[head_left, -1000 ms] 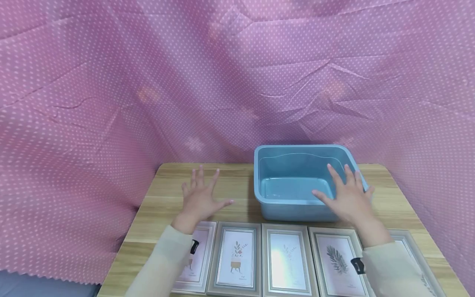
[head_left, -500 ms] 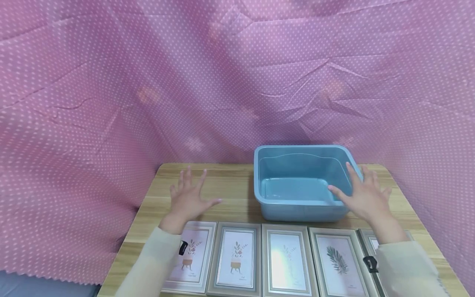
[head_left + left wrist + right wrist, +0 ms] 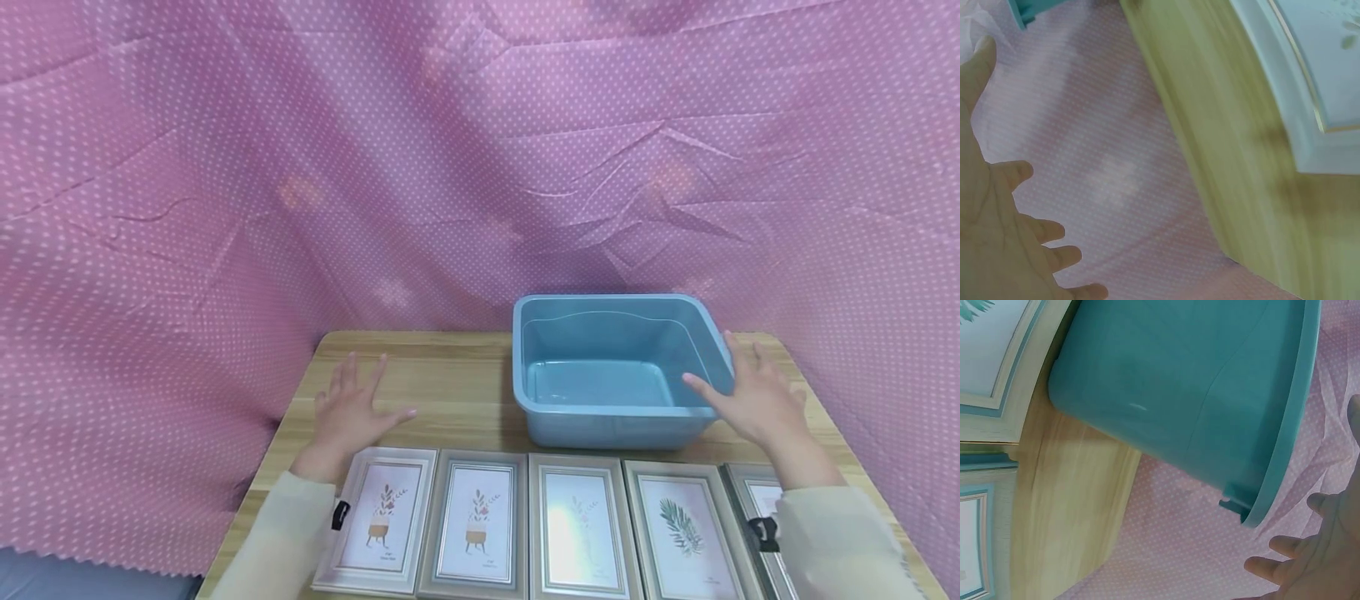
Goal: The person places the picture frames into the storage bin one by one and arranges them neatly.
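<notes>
My left hand [image 3: 350, 423] hovers with spread fingers over the left side of the table, just beyond the leftmost picture frame [image 3: 380, 518]; it holds nothing. Its spread fingers and palm also show in the left wrist view. The right hand [image 3: 763, 402], fingers apart as well, is in the air by the right side of a blue plastic basin [image 3: 611, 429] and covers part of its right rim. In the right wrist view a gap shows between that hand [image 3: 1319, 544] and the basin [image 3: 1166, 381]. No thing is between its fingers.
Several picture frames lie in a row along the front, among them a plant-pot print [image 3: 480, 525], a glare-covered one [image 3: 585, 533] and a leaf print [image 3: 682, 529]. The right sleeve partly hides another frame [image 3: 752, 492]. A pink dotted cloth [image 3: 420, 167] hangs around the wooden table [image 3: 450, 367].
Both hands have moved apart: the left hand to the left and slightly nearer, the right hand to the right, off the basin's middle. Fingers stay spread; basin and frames have not moved.
</notes>
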{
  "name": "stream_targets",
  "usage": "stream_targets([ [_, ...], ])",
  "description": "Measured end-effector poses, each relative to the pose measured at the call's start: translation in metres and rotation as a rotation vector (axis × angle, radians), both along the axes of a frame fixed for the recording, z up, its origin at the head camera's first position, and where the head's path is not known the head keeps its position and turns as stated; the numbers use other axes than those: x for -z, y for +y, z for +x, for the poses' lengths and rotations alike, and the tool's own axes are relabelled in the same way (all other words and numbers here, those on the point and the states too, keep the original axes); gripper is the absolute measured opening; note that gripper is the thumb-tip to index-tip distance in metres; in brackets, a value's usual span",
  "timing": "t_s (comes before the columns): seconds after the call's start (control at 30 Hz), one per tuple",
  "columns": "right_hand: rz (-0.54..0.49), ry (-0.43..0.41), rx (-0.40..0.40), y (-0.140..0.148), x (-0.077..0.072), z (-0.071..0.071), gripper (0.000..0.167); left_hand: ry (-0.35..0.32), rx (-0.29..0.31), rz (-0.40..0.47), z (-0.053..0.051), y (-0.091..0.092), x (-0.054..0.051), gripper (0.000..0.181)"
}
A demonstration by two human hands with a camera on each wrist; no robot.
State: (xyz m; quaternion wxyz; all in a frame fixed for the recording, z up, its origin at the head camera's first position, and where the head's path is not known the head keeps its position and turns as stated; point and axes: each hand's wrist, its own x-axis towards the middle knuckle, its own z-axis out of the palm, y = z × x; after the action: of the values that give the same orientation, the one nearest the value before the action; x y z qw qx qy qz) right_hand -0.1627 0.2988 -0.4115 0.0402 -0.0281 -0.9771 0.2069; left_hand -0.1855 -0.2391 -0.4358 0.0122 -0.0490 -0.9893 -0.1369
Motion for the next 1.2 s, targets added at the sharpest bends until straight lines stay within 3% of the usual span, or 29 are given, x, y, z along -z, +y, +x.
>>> stream_targets([
  [0.23, -0.081, -0.046, -0.005, 0.011, 0.002, -0.003, 0.098, -0.033, -0.022, 0.034, 0.0, -0.025, 0.013, 0.107],
  [0.6, -0.211, -0.104, -0.032, 0.032, 0.006, -0.009, 0.099, -0.065, -0.05, 0.115, 0.01, -0.05, 0.03, 0.103],
  [0.73, -0.236, -0.109, -0.036, 0.036, 0.008, -0.008, 0.1, -0.097, -0.061, 0.18, 0.013, -0.058, 0.035, 0.105],
  [0.97, -0.369, -0.16, -0.02, 0.035, 0.012, 0.0, 0.1, -0.141, -0.016, 0.338, 0.013, -0.076, 0.048, 0.111],
  [1.2, -0.529, -0.192, -0.012, 0.033, 0.018, 0.012, 0.093, -0.271, -0.054, 0.466, 0.015, -0.089, 0.06, 0.106],
])
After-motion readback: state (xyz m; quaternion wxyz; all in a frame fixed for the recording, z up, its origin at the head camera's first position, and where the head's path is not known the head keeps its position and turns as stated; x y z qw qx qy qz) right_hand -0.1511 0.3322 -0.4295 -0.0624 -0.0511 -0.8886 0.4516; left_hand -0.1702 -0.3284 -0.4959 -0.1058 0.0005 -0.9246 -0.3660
